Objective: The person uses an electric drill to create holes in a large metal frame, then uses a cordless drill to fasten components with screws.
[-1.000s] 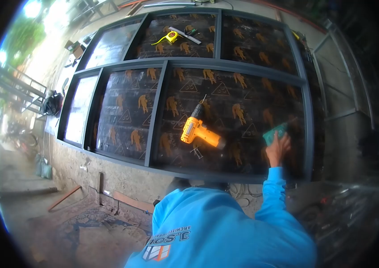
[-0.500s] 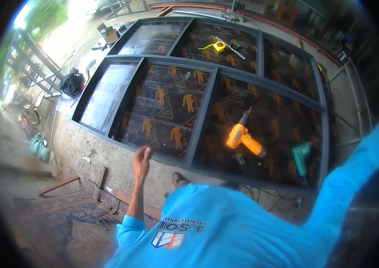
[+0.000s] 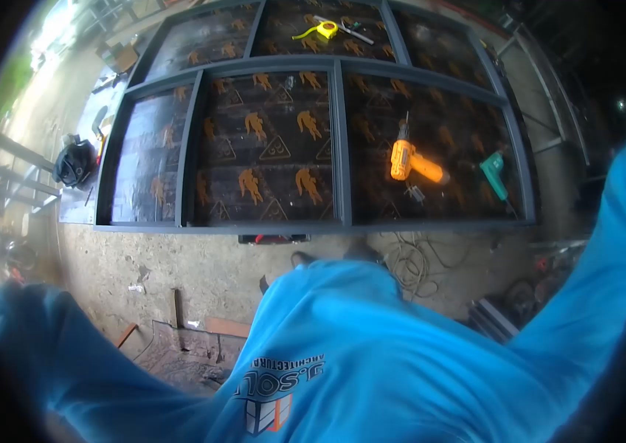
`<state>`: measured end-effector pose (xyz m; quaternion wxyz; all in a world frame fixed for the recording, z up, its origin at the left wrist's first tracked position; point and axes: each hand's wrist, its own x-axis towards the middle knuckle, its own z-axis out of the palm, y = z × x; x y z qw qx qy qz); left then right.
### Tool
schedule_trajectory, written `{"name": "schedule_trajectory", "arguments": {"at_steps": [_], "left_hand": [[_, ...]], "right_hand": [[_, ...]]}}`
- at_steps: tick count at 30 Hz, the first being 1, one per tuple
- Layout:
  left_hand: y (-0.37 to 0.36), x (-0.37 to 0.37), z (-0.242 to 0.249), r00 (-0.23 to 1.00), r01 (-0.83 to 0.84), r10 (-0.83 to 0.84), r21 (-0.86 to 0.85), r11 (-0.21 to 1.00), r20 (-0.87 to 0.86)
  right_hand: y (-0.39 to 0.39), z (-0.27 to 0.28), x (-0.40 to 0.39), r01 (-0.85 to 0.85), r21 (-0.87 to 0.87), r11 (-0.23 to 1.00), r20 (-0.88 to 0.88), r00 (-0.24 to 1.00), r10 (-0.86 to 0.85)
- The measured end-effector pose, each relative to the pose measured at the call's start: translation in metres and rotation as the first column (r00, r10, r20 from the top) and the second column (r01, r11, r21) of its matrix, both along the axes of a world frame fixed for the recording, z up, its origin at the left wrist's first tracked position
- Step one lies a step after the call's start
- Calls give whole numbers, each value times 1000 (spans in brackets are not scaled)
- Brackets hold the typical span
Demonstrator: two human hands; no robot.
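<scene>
Both blue sleeves reach out to the sides, and neither my left hand nor my right hand shows past them. A large dark grey metal frame (image 3: 341, 148) with dark printed panels lies in front of me. On its near right panel rests an orange drill (image 3: 412, 161), its bit pointing away from me. A green power tool (image 3: 495, 177) lies to the right of it on the same panel. A yellow tape measure (image 3: 327, 29), partly pulled out, sits on the far middle panel beside a thin metal bar (image 3: 353, 31).
Left of the frame are a black bag (image 3: 74, 162) and a cardboard box (image 3: 119, 57). A coiled cable (image 3: 410, 267) lies on the floor near my feet. A reddish wooden strip (image 3: 228, 327) is at lower left. Metal bars (image 3: 493, 319) lie at lower right.
The view has shifted, and the frame now appears squarer and higher. My left arm has swung out to the left, taking its hand out of sight. My right hand has also gone from view.
</scene>
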<state>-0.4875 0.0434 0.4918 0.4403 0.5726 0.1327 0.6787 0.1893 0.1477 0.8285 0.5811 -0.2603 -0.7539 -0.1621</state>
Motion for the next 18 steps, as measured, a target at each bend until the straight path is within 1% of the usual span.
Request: {"name": "schedule_trajectory", "arguments": {"at_steps": [1,4,5,6,8,9,10,13,14,16,18], "left_hand": [[-7,0,-7,999,-47,47,-23,999,-25],[-10,-3,-5,974,-171,169,0,985,-151],[-9,-3,0,957,-221,224,36,975,-187],[-9,-3,4,928,-297,314,110,949,-200],[1,-2,15,866,-391,436,214,895,-246],[13,1,21,830,-436,505,291,852,-236],[23,7,29,785,-487,586,383,785,-201],[26,13,40,609,-629,773,485,607,-177],[25,15,38,543,-668,821,500,551,-177],[24,20,31,436,-709,865,496,501,-250],[21,26,18,313,-765,908,492,415,-280]], "right_hand": [[2,-5,-8,-15,-42,999,11,1000,15],[-14,-24,-14,-43,-91,995,-8,999,42],[-20,-27,-18,-63,-82,995,-14,998,62],[-20,-22,-27,-110,-34,993,-9,994,110],[-29,-33,-32,-154,12,988,-22,988,154],[-34,-31,-35,-176,65,982,-13,984,177],[-40,-31,-42,-207,143,968,6,978,208],[-19,-54,-62,-315,181,932,27,949,316],[-9,-67,-70,-349,171,921,32,936,349],[2,-109,-78,-378,80,922,1,925,379],[16,-141,-98,-425,6,905,11,905,425]]}}
